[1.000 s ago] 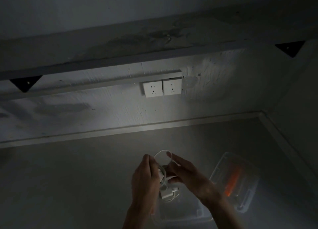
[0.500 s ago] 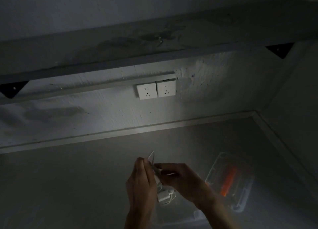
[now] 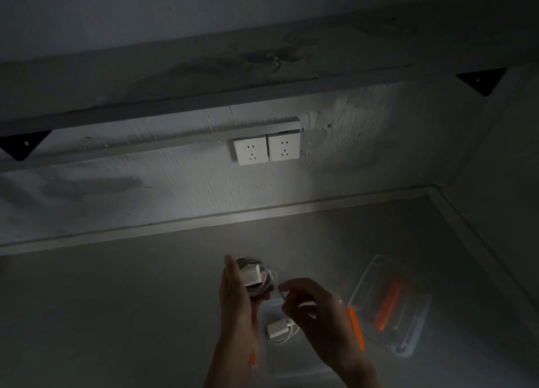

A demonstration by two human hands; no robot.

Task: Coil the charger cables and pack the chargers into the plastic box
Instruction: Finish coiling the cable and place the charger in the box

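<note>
Head view, dim light. Low in the middle of the frame, the left hand [image 3: 237,294] stands upright with its fingers [image 3: 243,263] wrapped around a white charger [image 3: 251,275] and its coiled cable [image 3: 264,284]. Just right of it, the right hand [image 3: 318,314] pinches the cable's loose end between narrowed fingers [image 3: 287,290].

Below the hands a clear plastic box [image 3: 287,367] sits on the grey counter [image 3: 116,300], and a second charger [image 3: 277,329] with its own cable lies inside. The box's lid [image 3: 390,300], with orange clips, lies at lower right beside the box. Two wall sockets [image 3: 267,150] sit above centre.
</note>
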